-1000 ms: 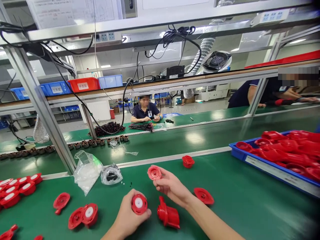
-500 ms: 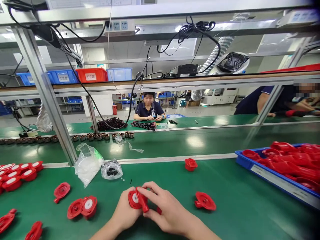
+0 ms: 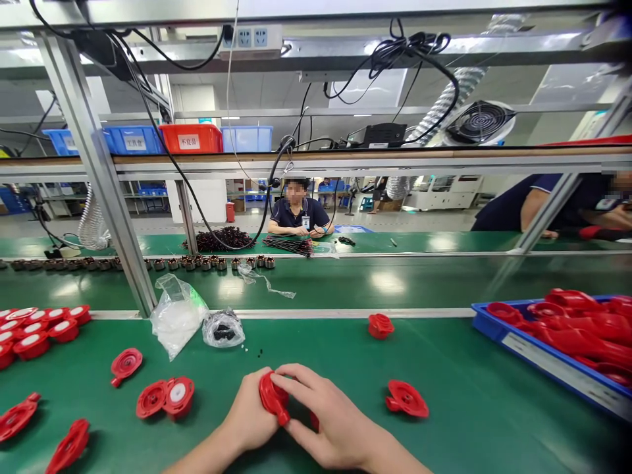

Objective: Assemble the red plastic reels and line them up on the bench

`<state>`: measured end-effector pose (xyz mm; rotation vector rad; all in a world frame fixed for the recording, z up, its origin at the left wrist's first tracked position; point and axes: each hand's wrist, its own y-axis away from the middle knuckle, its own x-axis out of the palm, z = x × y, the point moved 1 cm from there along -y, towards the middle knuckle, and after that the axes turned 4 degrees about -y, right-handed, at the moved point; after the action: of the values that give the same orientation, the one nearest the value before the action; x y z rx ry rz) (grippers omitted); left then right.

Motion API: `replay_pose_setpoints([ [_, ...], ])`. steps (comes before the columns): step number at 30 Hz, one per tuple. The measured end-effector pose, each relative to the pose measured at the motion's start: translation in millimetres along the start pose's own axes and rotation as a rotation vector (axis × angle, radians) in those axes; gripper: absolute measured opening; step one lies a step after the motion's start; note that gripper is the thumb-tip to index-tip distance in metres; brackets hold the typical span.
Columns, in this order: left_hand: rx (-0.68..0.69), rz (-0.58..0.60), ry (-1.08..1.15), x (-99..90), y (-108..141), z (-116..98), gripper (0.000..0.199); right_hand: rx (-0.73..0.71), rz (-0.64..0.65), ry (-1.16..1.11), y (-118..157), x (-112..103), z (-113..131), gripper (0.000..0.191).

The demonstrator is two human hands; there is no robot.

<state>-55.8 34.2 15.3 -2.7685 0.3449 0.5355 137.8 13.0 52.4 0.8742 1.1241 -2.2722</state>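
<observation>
- And the red pieces (image 3: 273,397) have closed over the white disc!
- Your left hand (image 3: 251,411) and right hand (image 3: 340,421): fingers wrapped around them.
- Crooked pressure could make them slip.

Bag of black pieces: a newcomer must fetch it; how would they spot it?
On the near green table, find the foot of the slanting metal post at left. Beside it, the larger plastic bag holds something white; yours is the smaller bag just to its right, with black pieces inside.
</observation>
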Motion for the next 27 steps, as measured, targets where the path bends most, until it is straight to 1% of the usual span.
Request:
replay_pose_setpoints([
  [6, -0.018, 0.004, 0.02, 2.2, 0, 3, 0.018, -0.007, 0.042, -0.006, 2, -1, -2, 0.068],
  [9, 0.01, 0.01, 0.04, 1.3, 0, -4, 0.013, -0.003, 0.064, 0.024, 2, -1, -3, 0.069],
  [12, 0.055, 0.037, 0.095, 1.2, 2, -12, 0.018, -0.039, 0.088, 0.045, 0, 2, -8, 0.069],
  [14, 0.038, 0.011, 0.096, 2.8, 4, -12, 0.02, -0.104, 0.062, 0.042, -3, 8, -11, 0.065],
  [16, -0.028, -0.074, 0.017, 5.7, 6, -8, 0.016, -0.146, -0.008, 0.069, -3, 16, -12, 0.058],
  [18, -0.09, -0.163, -0.102, 8.7, 10, -4, 0.019, -0.127, -0.097, 0.135, -2, 24, -10, 0.052],
  [20, -0.113, -0.21, -0.201, 10.8, 12, -1, 0.02, -0.085, -0.153, 0.194, 0, 30, -6, 0.048],
  [23, -0.108, -0.234, -0.248, 10.6, 12, -1, 0.018, -0.067, -0.166, 0.205, 0, 35, -1, 0.049],
  [25, -0.086, -0.238, -0.204, 8.5, 8, -1, 0.017, -0.04, -0.156, 0.188, -3, 36, -1, 0.052],
  [27, -0.041, -0.21, -0.133, 6.0, 3, 1, 0.013, 0.003, -0.15, 0.178, -6, 35, -2, 0.054],
])
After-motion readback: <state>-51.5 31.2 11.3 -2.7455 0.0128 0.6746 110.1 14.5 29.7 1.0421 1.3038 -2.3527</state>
